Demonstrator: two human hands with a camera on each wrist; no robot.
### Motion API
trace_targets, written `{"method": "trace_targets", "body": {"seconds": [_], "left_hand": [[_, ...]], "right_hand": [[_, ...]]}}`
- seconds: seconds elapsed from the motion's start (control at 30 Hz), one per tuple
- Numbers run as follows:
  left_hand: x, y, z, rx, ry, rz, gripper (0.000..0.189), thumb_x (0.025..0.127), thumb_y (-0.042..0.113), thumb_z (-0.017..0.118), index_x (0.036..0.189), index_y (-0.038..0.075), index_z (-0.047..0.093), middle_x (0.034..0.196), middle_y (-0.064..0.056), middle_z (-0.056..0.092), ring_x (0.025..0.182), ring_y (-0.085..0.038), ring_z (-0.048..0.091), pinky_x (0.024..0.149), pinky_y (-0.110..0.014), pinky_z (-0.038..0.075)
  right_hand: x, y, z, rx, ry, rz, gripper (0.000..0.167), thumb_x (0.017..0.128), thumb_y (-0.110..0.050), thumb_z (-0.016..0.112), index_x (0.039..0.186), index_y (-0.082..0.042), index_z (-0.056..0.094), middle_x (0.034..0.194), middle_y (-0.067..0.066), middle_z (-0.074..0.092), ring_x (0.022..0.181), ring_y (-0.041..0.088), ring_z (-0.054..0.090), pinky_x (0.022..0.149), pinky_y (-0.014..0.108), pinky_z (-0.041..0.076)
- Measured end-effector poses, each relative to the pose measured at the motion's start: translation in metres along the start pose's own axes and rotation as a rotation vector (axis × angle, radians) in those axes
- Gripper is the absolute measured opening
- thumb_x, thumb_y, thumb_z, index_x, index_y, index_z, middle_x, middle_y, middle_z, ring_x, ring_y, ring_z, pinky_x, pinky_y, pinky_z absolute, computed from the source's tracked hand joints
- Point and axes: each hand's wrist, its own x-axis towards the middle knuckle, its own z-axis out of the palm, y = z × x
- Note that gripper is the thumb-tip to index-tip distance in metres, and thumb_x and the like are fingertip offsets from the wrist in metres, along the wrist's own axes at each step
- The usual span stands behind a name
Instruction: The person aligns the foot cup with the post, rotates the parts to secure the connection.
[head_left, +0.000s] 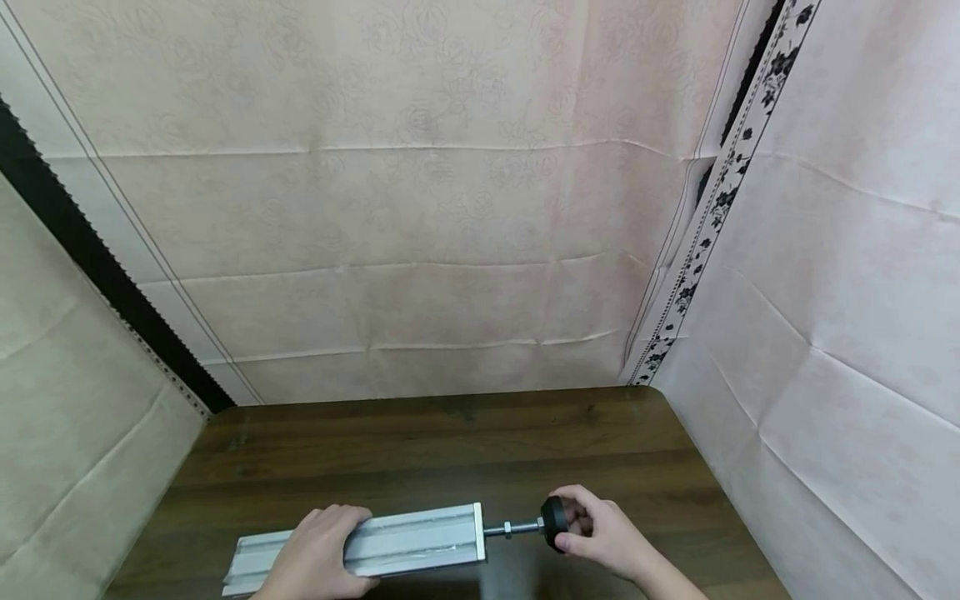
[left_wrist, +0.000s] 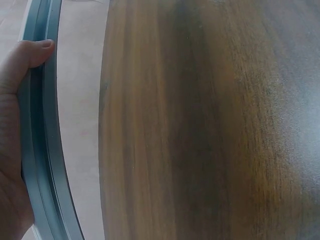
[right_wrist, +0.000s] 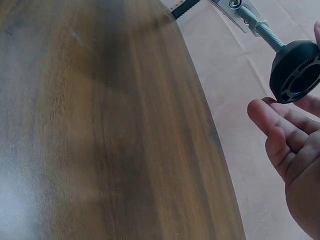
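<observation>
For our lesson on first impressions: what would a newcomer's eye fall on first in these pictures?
Probably the silvery metal profile low in the head view, gripped by the left hand over the brown tabletop. Next, the black round foot at the end of its threaded rod, held by the right hand. Behind, the floral border slants down the right side.

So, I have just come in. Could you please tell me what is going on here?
A person grips a grooved metal profile with the left hand, over a wood-grain tabletop. A threaded rod with a nut on it sticks out of the profile's end. The right hand holds the round black foot at the rod's outer end. Whether it is being turned, I cannot tell.
</observation>
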Motion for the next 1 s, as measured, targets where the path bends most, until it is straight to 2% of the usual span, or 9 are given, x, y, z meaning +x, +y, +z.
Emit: {"method": "trace_targets", "body": {"seconds": [0.1, 0.27, 0.4, 0.53, 0.7, 0.87, 1.0], "left_hand": [[0.001, 0.001, -0.001, -0.008, -0.008, -0.011, 0.066, 0.061, 0.062, 0.076, 0.107, 0.018, 0.062, 0.099, 0.011, 0.059, 0.088, -0.01, 0.053, 0.076, -0.038, 0.042], [0.003, 0.001, -0.001, -0.012, 0.007, -0.007, 0.064, 0.06, 0.059, 0.078, 0.106, 0.017, 0.062, 0.098, 0.011, 0.059, 0.088, -0.01, 0.053, 0.075, -0.038, 0.042], [0.002, 0.0, 0.0, -0.01, 0.001, -0.005, 0.064, 0.061, 0.061, 0.076, 0.106, 0.018, 0.062, 0.098, 0.011, 0.059, 0.088, -0.01, 0.053, 0.075, -0.038, 0.042], [0.001, -0.002, 0.001, -0.012, -0.013, -0.014, 0.064, 0.061, 0.062, 0.075, 0.107, 0.019, 0.062, 0.098, 0.011, 0.058, 0.088, -0.01, 0.053, 0.076, -0.039, 0.042], [0.0, -0.002, 0.002, -0.021, -0.031, -0.031, 0.065, 0.06, 0.06, 0.077, 0.107, 0.018, 0.062, 0.099, 0.01, 0.059, 0.088, -0.011, 0.054, 0.077, -0.04, 0.042], [0.0, -0.003, 0.003, -0.03, -0.041, -0.035, 0.064, 0.06, 0.059, 0.077, 0.107, 0.017, 0.062, 0.098, 0.01, 0.059, 0.088, -0.011, 0.054, 0.077, -0.04, 0.043], [0.0, -0.004, 0.004, -0.022, -0.029, -0.025, 0.063, 0.061, 0.058, 0.078, 0.107, 0.018, 0.062, 0.098, 0.011, 0.059, 0.087, -0.01, 0.054, 0.076, -0.039, 0.043]], "right_hand": [[-0.001, 0.001, -0.003, -0.038, 0.02, -0.029, 0.055, 0.082, -0.01, 0.07, 0.13, -0.006, 0.044, 0.103, 0.007, 0.062, 0.077, 0.011, 0.062, 0.062, 0.029, 0.051], [-0.005, 0.006, -0.005, -0.203, 0.068, -0.135, 0.082, 0.073, -0.021, 0.081, 0.14, -0.012, 0.035, 0.123, 0.006, 0.054, 0.096, 0.01, 0.057, 0.07, 0.029, 0.048], [-0.007, 0.007, -0.002, -0.291, 0.091, -0.185, 0.093, 0.068, -0.025, 0.084, 0.143, -0.011, 0.031, 0.132, 0.005, 0.046, 0.107, 0.01, 0.052, 0.075, 0.032, 0.048], [-0.007, -0.004, 0.002, -0.306, 0.088, -0.225, 0.093, 0.066, -0.02, 0.085, 0.141, -0.004, 0.032, 0.132, 0.006, 0.045, 0.106, 0.009, 0.052, 0.074, 0.032, 0.049], [-0.007, -0.022, 0.005, -0.266, 0.05, -0.207, 0.086, 0.07, -0.017, 0.083, 0.139, -0.003, 0.034, 0.129, 0.01, 0.046, 0.1, 0.009, 0.054, 0.073, 0.03, 0.049], [-0.006, -0.025, 0.007, -0.256, 0.045, -0.208, 0.085, 0.071, -0.014, 0.082, 0.14, -0.003, 0.034, 0.128, 0.012, 0.046, 0.099, 0.008, 0.056, 0.071, 0.03, 0.049], [-0.004, -0.024, 0.009, -0.269, 0.057, -0.265, 0.082, 0.069, -0.006, 0.082, 0.137, -0.002, 0.037, 0.123, 0.014, 0.048, 0.092, 0.008, 0.056, 0.069, 0.031, 0.051]]}}
